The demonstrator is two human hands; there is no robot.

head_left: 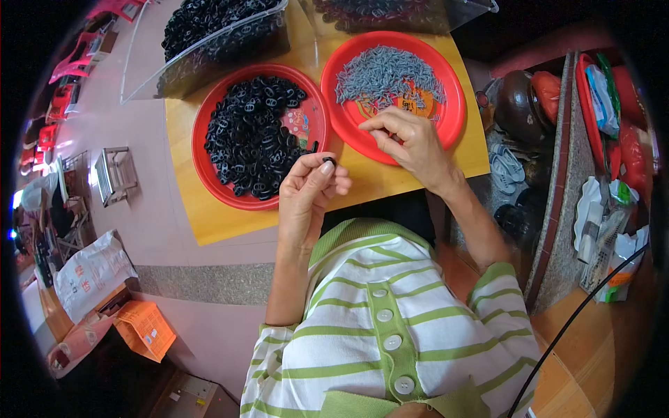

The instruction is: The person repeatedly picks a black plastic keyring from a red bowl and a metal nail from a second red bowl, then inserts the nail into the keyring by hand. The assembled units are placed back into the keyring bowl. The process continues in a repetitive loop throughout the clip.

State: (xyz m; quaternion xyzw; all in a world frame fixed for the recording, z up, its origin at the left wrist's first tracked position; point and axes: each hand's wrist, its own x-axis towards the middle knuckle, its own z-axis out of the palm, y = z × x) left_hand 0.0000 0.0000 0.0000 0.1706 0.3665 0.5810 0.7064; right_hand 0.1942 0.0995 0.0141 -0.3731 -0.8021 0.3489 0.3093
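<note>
My left hand (pixel 309 189) is closed, pinching a small black plastic piece (pixel 329 161) between thumb and finger at the near edge of a red tray (pixel 198 164). Black oval plastic pieces (pixel 244 132) with holes are heaped in that tray. My right hand (pixel 408 143) hovers over the near side of a second red tray (pixel 456 104), its thumb and forefinger drawn together. Whatever lies between those fingertips is too small to make out. Many small grey screw-like pins (pixel 387 73) cover the far half of the second tray.
Both trays rest on a yellow wooden table (pixel 188 216). Behind them stand clear plastic bins (pixel 230 52) of black pieces. A metal stool (pixel 115 175) is on the floor at left. To the right are a dark jar (pixel 519 108), shoes (pixel 506 167) and a stone ledge (pixel 554 181).
</note>
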